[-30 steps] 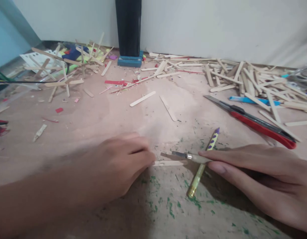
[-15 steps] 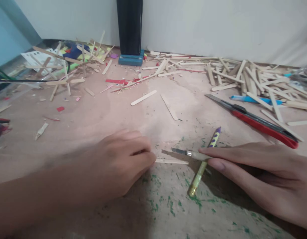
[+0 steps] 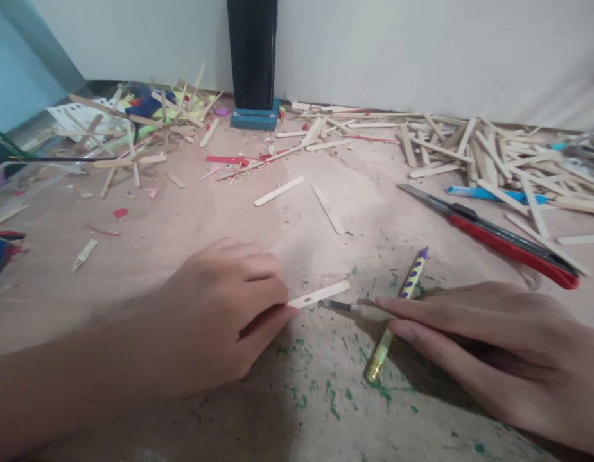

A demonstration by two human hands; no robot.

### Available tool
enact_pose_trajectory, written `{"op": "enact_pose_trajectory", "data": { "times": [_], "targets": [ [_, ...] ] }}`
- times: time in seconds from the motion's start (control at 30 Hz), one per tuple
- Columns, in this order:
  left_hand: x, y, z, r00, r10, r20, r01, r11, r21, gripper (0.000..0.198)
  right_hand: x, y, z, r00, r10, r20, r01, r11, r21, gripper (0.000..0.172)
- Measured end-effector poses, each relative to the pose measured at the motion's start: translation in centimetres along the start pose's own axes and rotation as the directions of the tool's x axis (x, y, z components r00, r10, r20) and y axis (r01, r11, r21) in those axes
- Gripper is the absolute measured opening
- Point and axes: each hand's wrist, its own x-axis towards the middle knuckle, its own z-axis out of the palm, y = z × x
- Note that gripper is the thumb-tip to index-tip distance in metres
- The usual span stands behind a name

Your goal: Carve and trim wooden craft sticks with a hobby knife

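Observation:
Between thumb and fingers, my left hand (image 3: 234,308) pinches one end of a popsicle stick (image 3: 325,293). A small dark slot or mark shows on the stick's face, close to my fingertips. My right hand (image 3: 489,353) is closed around the pale handle of a craft knife (image 3: 359,309). The knife's blade points left, its tip at or just beside the lower edge of the stick; contact is hard to tell. Beneath the knife and right fingers lies a yellow pencil with purple dots (image 3: 384,350).
A red and black box cutter (image 3: 499,240) lies at right with its blade out, beside a heap of popsicle sticks (image 3: 489,151) and a blue pen (image 3: 499,194). Two loose sticks (image 3: 279,191) lie ahead. A black post (image 3: 252,58) stands at the wall; crossed sticks (image 3: 133,138) clutter the left.
The popsicle stick has turned from edge-on to face up and now angles up to the right, showing the slot. The craft knife has come slightly left and lower, closer to it.

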Motion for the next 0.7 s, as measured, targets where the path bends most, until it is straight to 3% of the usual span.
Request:
{"op": "enact_pose_trajectory", "data": {
  "times": [0.1,0.23,0.4,0.53,0.7],
  "targets": [
    [-0.1,0.7,-0.1,0.993,0.092,0.073,-0.085,0.993,-0.087,0.029,0.0,-0.2,0.2,0.999,-0.013,0.046,0.011,0.998,0.060,0.030],
    [-0.2,1.2,-0.4,0.958,0.247,0.147,-0.234,0.967,-0.099,0.020,-0.3,-0.2,0.3,0.999,0.040,0.026,-0.041,0.998,0.054,0.029],
    [-0.1,-0.2,-0.2,0.975,0.218,0.035,-0.219,0.976,0.017,0.030,-0.5,-0.1,0.1,0.999,0.051,-0.002,-0.051,0.997,0.064,0.031],
    [-0.1,-1.1,0.4,0.959,0.264,0.100,-0.275,0.955,0.115,0.048,-0.2,-0.2,0.2,0.999,0.054,0.010,-0.054,0.998,0.045,0.030],
    [-0.1,-0.8,0.5,0.966,0.255,0.038,-0.258,0.960,0.108,0.035,0.0,0.2,-0.5,0.997,-0.061,0.053,0.059,0.998,0.038,0.036]
  ]
}}
